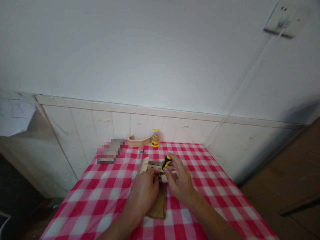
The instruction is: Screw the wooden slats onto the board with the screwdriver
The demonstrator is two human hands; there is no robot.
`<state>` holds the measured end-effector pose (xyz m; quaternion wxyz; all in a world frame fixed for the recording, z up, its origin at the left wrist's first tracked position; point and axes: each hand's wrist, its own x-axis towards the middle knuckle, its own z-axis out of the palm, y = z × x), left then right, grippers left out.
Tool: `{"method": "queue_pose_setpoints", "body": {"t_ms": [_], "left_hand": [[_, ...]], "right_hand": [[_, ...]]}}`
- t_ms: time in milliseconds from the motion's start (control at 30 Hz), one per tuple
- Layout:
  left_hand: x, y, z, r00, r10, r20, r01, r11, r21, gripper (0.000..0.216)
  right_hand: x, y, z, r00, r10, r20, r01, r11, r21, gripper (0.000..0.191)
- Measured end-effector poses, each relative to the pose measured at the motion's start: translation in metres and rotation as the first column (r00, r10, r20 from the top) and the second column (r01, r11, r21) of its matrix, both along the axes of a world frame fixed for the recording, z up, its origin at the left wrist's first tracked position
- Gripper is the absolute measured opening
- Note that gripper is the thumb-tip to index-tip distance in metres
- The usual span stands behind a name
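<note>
A white wall [150,50] is seen above pale panelling [105,123]; a checked tablecloth [100,186] is spread beside brown floor [287,186]

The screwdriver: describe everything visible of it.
The screwdriver is short and stubby, its black handle banded in yellow, plastic or rubber by its look. The right hand grips it in its fingers, above the red and white checked cloth. It leans, top up and right, working end down toward the pale wooden piece. Shaft and tip are too small to make out. The left hand lies close by its lower end; contact cannot be told.
</note>
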<state>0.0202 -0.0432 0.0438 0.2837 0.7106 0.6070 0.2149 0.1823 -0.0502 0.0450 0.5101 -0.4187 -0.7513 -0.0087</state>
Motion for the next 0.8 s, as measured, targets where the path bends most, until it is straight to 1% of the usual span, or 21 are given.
{"method": "queue_pose_setpoints", "body": {"t_ms": [133, 267, 367, 500, 633, 800], "left_hand": [[0.0, 0.0, 0.0, 1.0, -0.002, -0.011, 0.002, 1.0, -0.006, 0.025], [0.001, 0.001, -0.001, 1.0, -0.001, -0.012, 0.001, 1.0, 0.0, 0.026], [0.001, 0.001, -0.002, 1.0, 0.0, -0.02, 0.0, 1.0, -0.005, 0.027], [0.0, -0.001, 0.0, 0.999, -0.013, -0.033, 0.013, 1.0, -0.008, 0.027], [0.0, -0.003, 0.002, 0.998, -0.032, -0.057, 0.032, 0.999, -0.003, 0.024], [0.001, -0.003, 0.004, 0.996, -0.044, -0.079, 0.043, 0.999, -0.005, 0.02]], "right_hand": [[0.0, 0.001, -0.001, 1.0, 0.005, 0.0, -0.005, 1.0, 0.009, 0.057], [-0.002, 0.001, 0.004, 0.999, 0.036, 0.018, -0.037, 0.998, 0.047, 0.053], [-0.002, 0.001, 0.007, 0.998, 0.061, 0.006, -0.061, 0.997, 0.042, 0.051], [-0.001, -0.001, 0.009, 0.999, 0.04, 0.036, -0.041, 0.998, 0.039, 0.055], [0.001, -0.002, 0.01, 0.996, 0.035, 0.083, -0.041, 0.996, 0.079, 0.061], [0.001, -0.002, 0.009, 0.996, 0.046, 0.075, -0.053, 0.995, 0.089, 0.062]]}}
